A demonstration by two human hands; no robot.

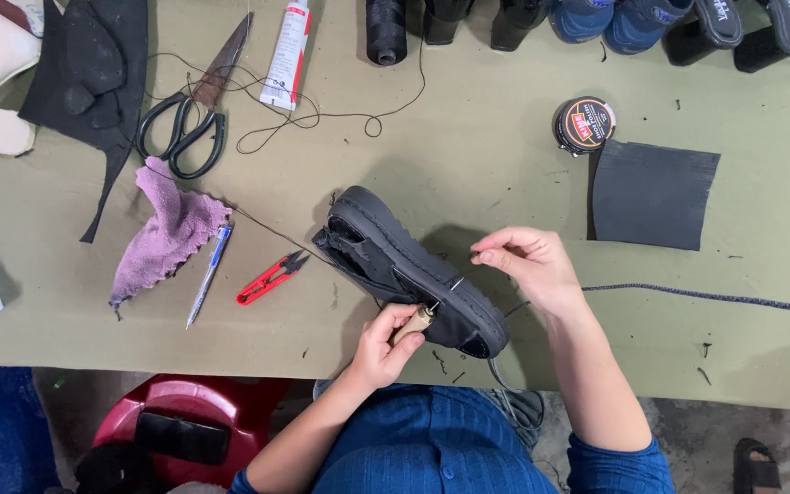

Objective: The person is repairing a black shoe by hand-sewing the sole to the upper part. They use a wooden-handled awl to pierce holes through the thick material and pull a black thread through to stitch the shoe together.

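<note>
A black shoe (404, 265) lies on its side at the table's near edge, sole facing away from me. My left hand (384, 343) grips a wooden-handled awl (416, 322) whose metal tip pokes into the shoe's side near the sole. My right hand (528, 261) hovers just right of the shoe, fingertips pinched on a thin dark thread (468, 259) that runs toward the awl. Another strand of thread (272, 229) leads from the shoe's toe off to the left.
On the olive table (468, 146): red thread snips (272, 277), pen (209, 274), purple rag (168, 229), large scissors (196, 101), glue tube (287, 41), thread spool (386, 29), polish tin (584, 124), black rubber sheet (653, 194). Shoes line the far edge. A red stool (185, 416) stands below left.
</note>
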